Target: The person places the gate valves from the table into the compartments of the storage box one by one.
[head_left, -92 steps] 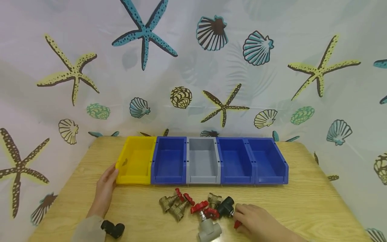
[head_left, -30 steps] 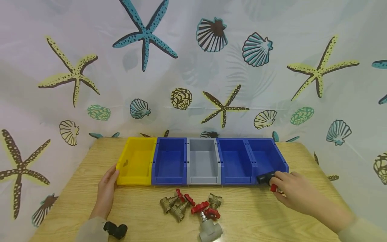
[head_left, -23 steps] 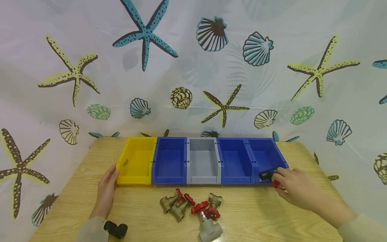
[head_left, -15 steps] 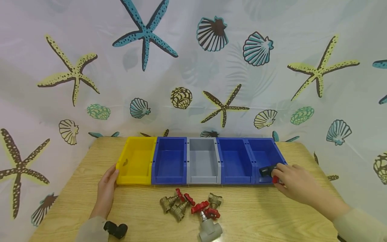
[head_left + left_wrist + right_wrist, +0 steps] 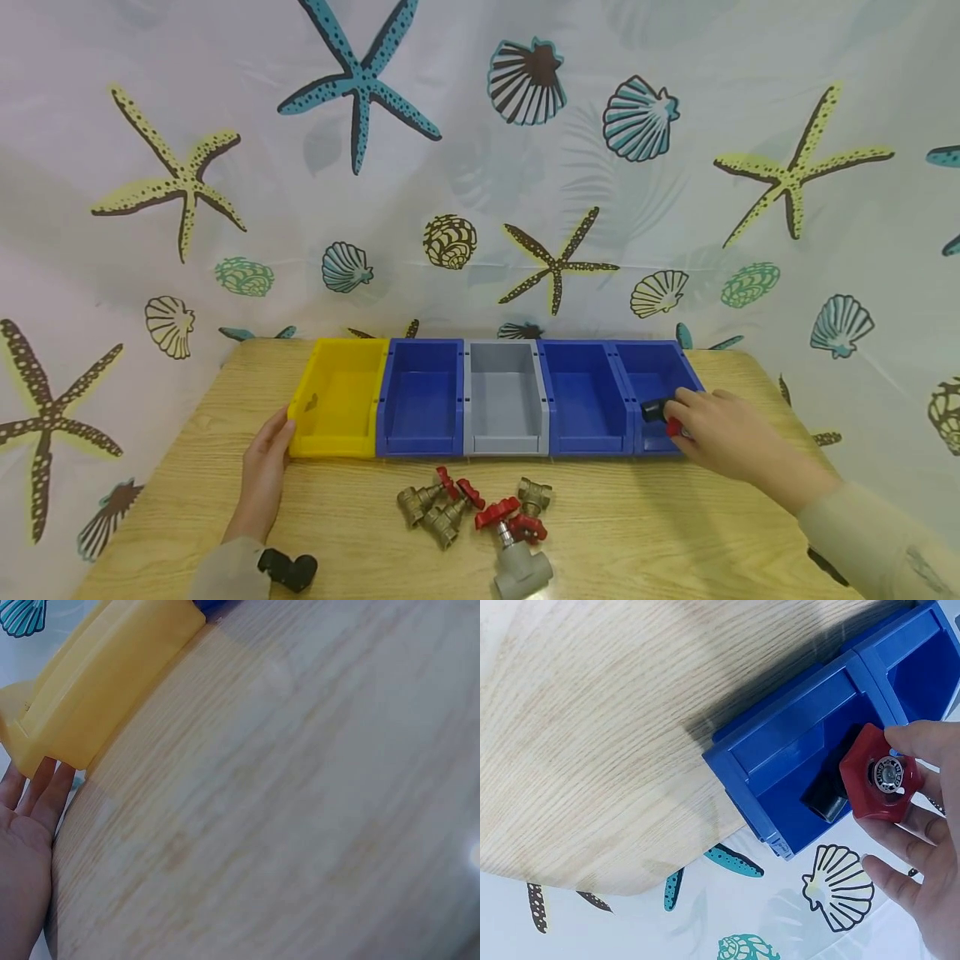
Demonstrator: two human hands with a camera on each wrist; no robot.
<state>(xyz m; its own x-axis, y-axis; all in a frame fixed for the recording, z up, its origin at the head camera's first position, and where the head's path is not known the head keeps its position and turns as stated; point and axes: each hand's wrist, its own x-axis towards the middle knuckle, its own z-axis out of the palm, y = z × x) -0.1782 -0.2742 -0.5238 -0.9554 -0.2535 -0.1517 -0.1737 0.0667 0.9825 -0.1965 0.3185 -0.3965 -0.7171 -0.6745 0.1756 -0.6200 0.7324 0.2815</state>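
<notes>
On the table [image 5: 622, 550], we find the yellow bin [image 5: 333, 447] touched by the left hand [image 5: 262, 468], fingers extended; over the rightmost blue bin [image 5: 651, 379], the right hand [image 5: 722, 429] pinches the black valve [image 5: 653, 409], unreleased. One grey valve [image 5: 521, 568] and three brass valves [image 5: 442, 523] lie nearer, unbinned.

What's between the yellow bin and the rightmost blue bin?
Head view: between yellow bin and rightmost blue bin stand a first blue bin, the gray bin and a second blue bin, side by side.
</notes>
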